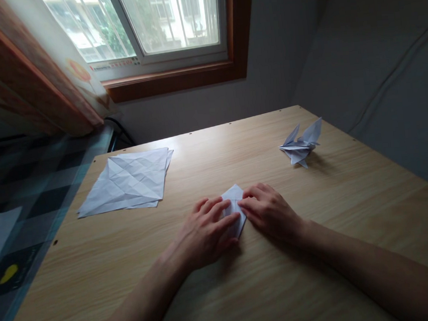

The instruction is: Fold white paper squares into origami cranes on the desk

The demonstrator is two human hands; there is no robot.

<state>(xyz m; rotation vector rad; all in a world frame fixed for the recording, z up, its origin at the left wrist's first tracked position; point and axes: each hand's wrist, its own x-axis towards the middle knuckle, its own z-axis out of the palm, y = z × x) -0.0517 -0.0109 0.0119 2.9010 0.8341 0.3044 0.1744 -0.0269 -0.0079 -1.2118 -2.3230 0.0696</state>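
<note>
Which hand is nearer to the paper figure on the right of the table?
Right. The right hand is on the near side of the paper figure, to its left; the left hand is farther left.

Three places on the worktop (228, 149)
The paper sheets (132, 181) lie by the far-left corner, the folded figure (298, 147) near the far-right corner. The folded piece (234, 195) lies nearer than both, mid-worktop, the left grip (209, 231) over its left side, the right grip (270, 210) at its right edge. A cloth (44, 171) lies beyond the worktop's left edge; the window (178, 22) is behind the far edge.
</note>
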